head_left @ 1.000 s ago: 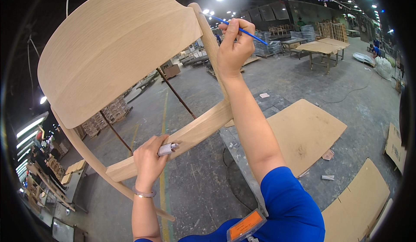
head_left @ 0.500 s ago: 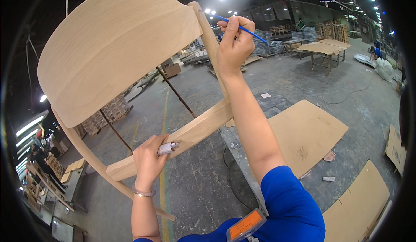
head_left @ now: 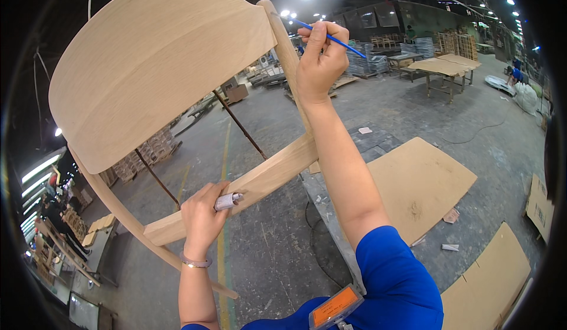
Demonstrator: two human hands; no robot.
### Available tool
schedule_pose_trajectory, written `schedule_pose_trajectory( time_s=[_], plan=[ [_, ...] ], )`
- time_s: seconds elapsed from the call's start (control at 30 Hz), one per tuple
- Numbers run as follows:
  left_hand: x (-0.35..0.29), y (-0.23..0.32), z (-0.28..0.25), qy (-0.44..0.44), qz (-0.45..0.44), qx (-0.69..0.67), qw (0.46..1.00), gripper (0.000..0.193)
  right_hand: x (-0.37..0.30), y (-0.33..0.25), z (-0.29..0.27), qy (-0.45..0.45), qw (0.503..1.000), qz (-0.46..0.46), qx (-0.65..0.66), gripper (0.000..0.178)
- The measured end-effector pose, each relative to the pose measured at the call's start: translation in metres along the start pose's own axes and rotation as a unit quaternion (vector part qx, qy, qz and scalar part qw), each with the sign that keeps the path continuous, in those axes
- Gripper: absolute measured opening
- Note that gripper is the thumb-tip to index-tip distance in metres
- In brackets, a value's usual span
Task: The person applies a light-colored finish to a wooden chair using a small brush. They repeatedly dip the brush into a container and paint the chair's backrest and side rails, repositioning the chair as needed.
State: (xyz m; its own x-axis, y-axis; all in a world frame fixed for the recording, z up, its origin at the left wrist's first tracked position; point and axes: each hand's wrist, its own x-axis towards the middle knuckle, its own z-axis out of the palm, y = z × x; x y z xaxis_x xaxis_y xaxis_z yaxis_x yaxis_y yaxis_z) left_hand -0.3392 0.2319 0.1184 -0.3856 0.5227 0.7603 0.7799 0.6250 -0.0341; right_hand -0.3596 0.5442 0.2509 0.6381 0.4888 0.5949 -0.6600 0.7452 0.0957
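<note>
Compared with the frame half a second ago, the scene is shifting only slightly: at the left, the broad, curved, pale wooden backrest [head_left: 159, 70] is sitting a touch nearer the rim, its smooth face showing fine, straight grain. It is spanning the upper left of the view, in front of the person. Below it, the slender, rounded, pale wooden left post [head_left: 112, 200] is curving down to the flat-faced, pale wooden crossrail [head_left: 271, 173].

The left hand [head_left: 202, 215] is resting on the crossrail just as before, its fingers closing around a small, whitish-grey cylinder [head_left: 225, 201]; a pale, glossy round bracelet [head_left: 196, 263] is circling the wrist. Two thin, dark brown rods [head_left: 239, 123] are slanting down towards the crossrail.

Farther right, the rounded, pale wooden right post [head_left: 287, 55] is leaning beside the backrest's edge. The right hand [head_left: 319, 58] is keeping thumb and fingers pinched on a slim, blue stick [head_left: 349, 48], whose thin tip is pointing at the post's upper end; whether it is touching, one cannot tell.

Lower down, a clear-cased, orange badge [head_left: 336, 306] with small dark print is hanging against a plain, bright blue shirt [head_left: 398, 283]. Beyond the arm, a flat, tan, smudged cardboard sheet [head_left: 422, 182] is lying, now slightly farther right.
</note>
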Motion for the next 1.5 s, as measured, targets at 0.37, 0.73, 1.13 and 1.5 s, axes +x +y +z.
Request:
schedule_pose_trajectory(
  time_s=[0.37, 0.73, 1.13, 1.5],
  plan=[
    [0.003, -0.012, 0.007, 0.006, 0.000, 0.004, 1.000, 0.031, -0.013, 0.008, 0.005, -0.003, 1.000, 0.006, -0.003, 0.012],
    [0.004, -0.026, 0.014, 0.008, -0.010, -0.002, 1.000, 0.029, -0.026, 0.007, 0.009, -0.008, 0.995, 0.076, 0.070, 0.020],
    [0.014, -0.060, 0.024, 0.002, -0.041, -0.033, 0.999, 0.028, -0.024, 0.036, 0.044, -0.132, 0.904, 0.368, 0.173, 0.027],
    [0.016, -0.102, 0.042, 0.015, -0.016, -0.022, 1.000, 0.028, -0.041, 0.045, 0.053, -0.179, 0.860, 0.430, 0.206, 0.029]
  ],
)
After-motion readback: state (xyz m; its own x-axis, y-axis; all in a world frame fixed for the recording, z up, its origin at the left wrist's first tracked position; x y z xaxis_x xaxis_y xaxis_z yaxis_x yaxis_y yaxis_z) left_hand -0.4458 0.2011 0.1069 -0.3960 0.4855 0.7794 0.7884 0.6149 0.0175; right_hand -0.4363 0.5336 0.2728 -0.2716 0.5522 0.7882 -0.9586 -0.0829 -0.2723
